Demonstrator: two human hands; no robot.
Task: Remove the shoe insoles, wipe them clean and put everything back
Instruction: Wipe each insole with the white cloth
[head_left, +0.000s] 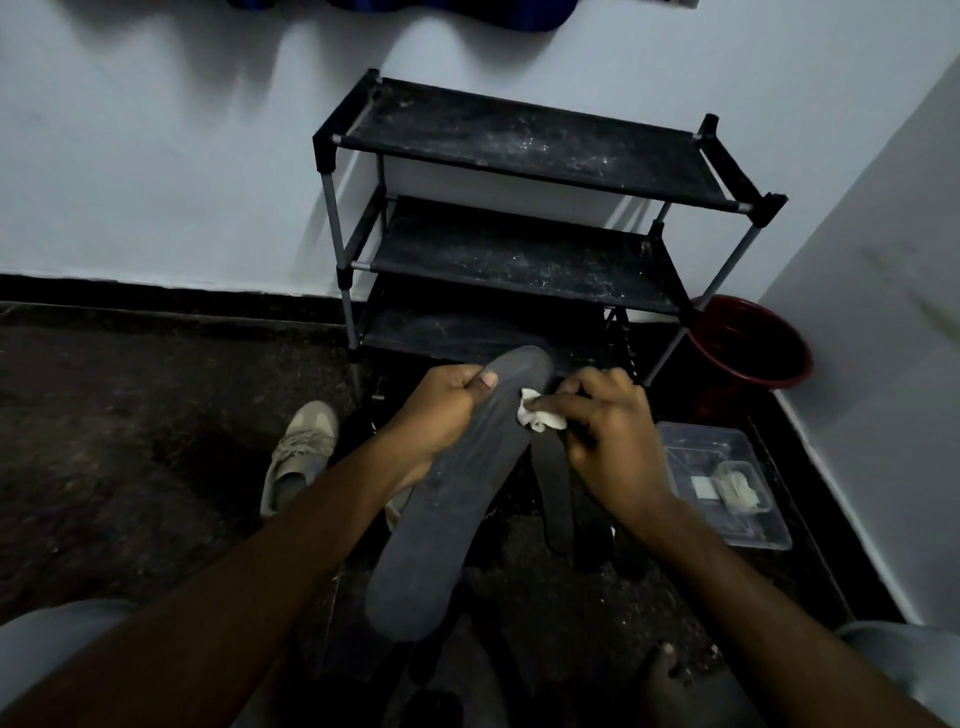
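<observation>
Insole (452, 499): centre of frame, held above the floor; judged light, thin and flexible, so grip near the toe edge; left hand (441, 410) curls around that edge; right hand (608, 441) pinches 1 white cloth (540, 415) against it; shoe (301, 452) at left.

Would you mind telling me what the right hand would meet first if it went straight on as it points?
The right hand, pinching a white cloth, points leftward at the grey insole, which the cloth seems to touch; past that it would probably reach the left hand.
</observation>
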